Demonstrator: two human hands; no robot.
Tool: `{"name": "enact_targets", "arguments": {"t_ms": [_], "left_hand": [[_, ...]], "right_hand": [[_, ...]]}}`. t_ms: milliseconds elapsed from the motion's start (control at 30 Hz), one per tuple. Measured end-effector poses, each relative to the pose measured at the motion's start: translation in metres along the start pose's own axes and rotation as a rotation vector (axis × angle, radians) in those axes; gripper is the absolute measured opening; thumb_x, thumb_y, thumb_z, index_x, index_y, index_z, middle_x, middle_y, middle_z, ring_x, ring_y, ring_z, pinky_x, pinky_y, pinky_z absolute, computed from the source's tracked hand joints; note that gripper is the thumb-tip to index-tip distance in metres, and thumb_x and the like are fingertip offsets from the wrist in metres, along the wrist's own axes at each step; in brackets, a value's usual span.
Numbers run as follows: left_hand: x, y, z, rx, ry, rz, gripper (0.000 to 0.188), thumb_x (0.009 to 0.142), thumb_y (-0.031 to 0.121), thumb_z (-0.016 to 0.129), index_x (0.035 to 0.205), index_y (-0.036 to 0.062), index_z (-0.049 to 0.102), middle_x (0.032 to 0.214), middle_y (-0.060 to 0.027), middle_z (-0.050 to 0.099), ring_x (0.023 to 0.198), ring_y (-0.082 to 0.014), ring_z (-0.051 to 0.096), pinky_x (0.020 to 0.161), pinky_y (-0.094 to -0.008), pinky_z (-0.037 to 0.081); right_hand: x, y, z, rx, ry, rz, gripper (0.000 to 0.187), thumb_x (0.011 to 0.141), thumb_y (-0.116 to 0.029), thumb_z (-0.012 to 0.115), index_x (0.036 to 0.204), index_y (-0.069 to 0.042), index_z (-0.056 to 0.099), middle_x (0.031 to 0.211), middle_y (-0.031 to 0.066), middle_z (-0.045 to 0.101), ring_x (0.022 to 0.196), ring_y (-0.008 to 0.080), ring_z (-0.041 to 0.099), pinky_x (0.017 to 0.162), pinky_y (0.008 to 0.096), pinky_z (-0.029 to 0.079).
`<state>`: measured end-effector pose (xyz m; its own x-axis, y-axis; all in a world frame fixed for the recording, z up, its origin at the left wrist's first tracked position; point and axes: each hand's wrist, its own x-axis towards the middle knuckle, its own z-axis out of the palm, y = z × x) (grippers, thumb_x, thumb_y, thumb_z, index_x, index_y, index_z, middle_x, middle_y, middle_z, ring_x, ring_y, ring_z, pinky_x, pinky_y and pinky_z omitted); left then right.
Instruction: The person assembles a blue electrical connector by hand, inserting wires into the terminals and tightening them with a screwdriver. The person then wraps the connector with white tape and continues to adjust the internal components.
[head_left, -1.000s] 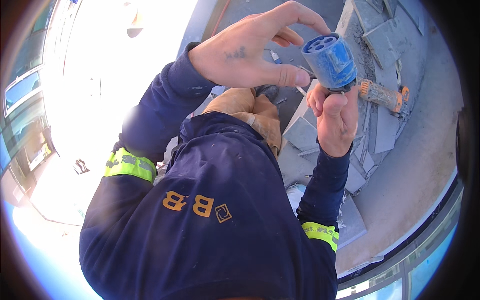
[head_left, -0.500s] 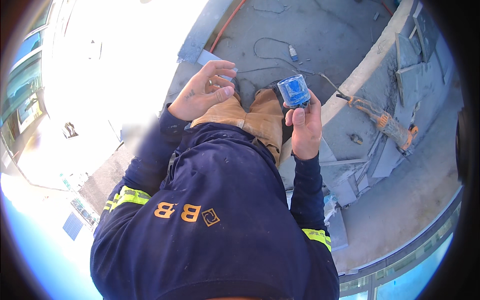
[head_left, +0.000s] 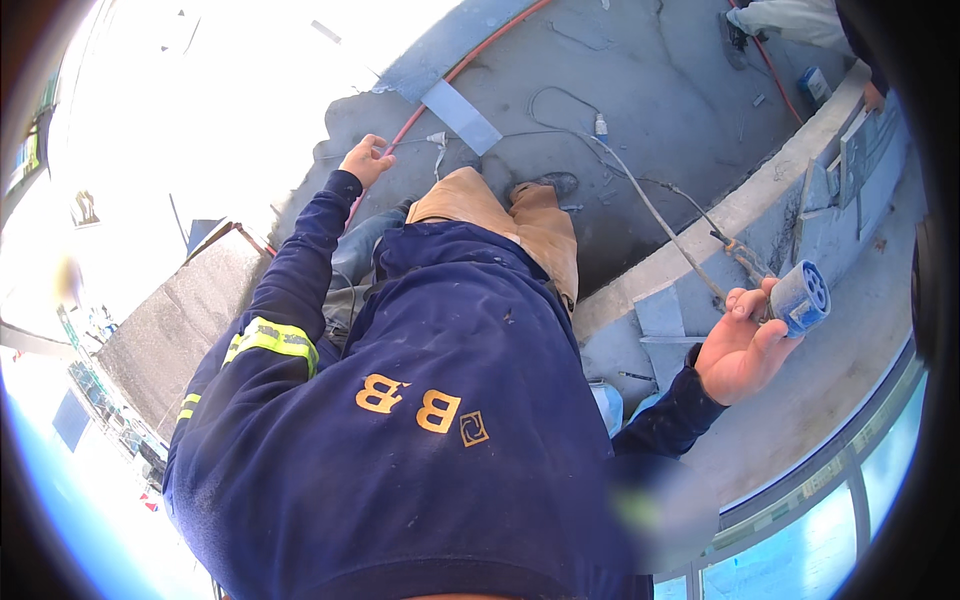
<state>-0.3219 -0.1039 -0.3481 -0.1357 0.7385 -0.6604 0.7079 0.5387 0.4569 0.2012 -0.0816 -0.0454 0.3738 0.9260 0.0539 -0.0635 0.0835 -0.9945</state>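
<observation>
My right hand [head_left: 745,345], out at the right, grips a dusty blue cylinder [head_left: 803,298] between thumb and fingers. Several openings show in the cylinder's end face, which points away from the palm; its exact kind is unclear. A pale cable [head_left: 660,215] runs from the floor up to these fingers, and I cannot tell if it joins the cylinder. On the far left my left hand [head_left: 368,162] is held out with loosely bent fingers, nothing visible in them. It is nearest to a red hose [head_left: 410,123] and a white connector [head_left: 437,138] on the floor.
An orange power tool [head_left: 745,258] lies behind my right hand on the low curved wall [head_left: 690,235]. Broken slabs [head_left: 865,150] lean there. A pale board [head_left: 460,115] crosses the hose. Another person's leg [head_left: 790,18] shows at top right, a denim leg [head_left: 370,240] beside mine.
My right hand has swung out to the right with the blue cylinder and turned its end face outward. My left hand has moved away to the left, toward the hose.
</observation>
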Motion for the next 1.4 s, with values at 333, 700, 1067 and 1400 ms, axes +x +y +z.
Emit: {"name": "enact_targets", "arguments": {"t_ms": [333, 700, 1067, 1400], "left_hand": [[0.021, -0.119, 0.055, -0.353, -0.028, -0.596, 0.041, 0.088, 0.024, 0.073, 0.124, 0.0087, 0.058, 0.094, -0.0083, 0.063, 0.070, -0.0148, 0.061, 0.055, -0.0308, 0.051], [0.169, -0.182, 0.207, -0.286, -0.136, -0.779, 0.036, 0.089, 0.027, 0.071, 0.119, 0.0111, 0.062, 0.092, -0.0081, 0.067, 0.075, -0.0189, 0.065, 0.058, -0.0358, 0.054], [0.261, -0.239, 0.320, -0.465, -0.091, -0.967, 0.042, 0.091, 0.029, 0.071, 0.126, 0.0126, 0.056, 0.094, -0.0047, 0.064, 0.076, -0.0189, 0.064, 0.064, -0.0377, 0.055], [0.332, -0.233, 0.379, -0.862, 0.264, -1.113, 0.050, 0.094, 0.021, 0.061, 0.139, 0.0155, 0.040, 0.115, -0.0115, 0.061, 0.090, -0.0272, 0.067, 0.070, -0.0416, 0.058]], "right_hand": [[0.023, 0.146, -0.017, -0.172, 0.140, 0.275, 0.041, 0.092, -0.020, 0.073, 0.121, -0.002, 0.051, 0.100, 0.0101, 0.061, 0.074, 0.0156, 0.054, 0.074, 0.0361, 0.046], [0.119, 0.336, 0.019, 0.327, 0.403, 0.807, 0.047, 0.097, -0.045, 0.059, 0.110, -0.001, 0.056, 0.100, 0.0151, 0.062, 0.085, 0.0283, 0.060, 0.080, 0.0430, 0.050], [0.115, 0.454, 0.005, 0.542, 0.438, 0.850, 0.059, 0.094, -0.051, 0.061, 0.125, -0.001, 0.054, 0.129, 0.0215, 0.059, 0.100, 0.0355, 0.062, 0.084, 0.0462, 0.049], [0.097, 0.486, -0.008, 0.423, 0.288, 0.896, 0.069, 0.095, -0.043, 0.063, 0.140, 0.002, 0.038, 0.135, 0.0176, 0.049, 0.108, 0.0306, 0.055, 0.089, 0.0427, 0.045]]}}
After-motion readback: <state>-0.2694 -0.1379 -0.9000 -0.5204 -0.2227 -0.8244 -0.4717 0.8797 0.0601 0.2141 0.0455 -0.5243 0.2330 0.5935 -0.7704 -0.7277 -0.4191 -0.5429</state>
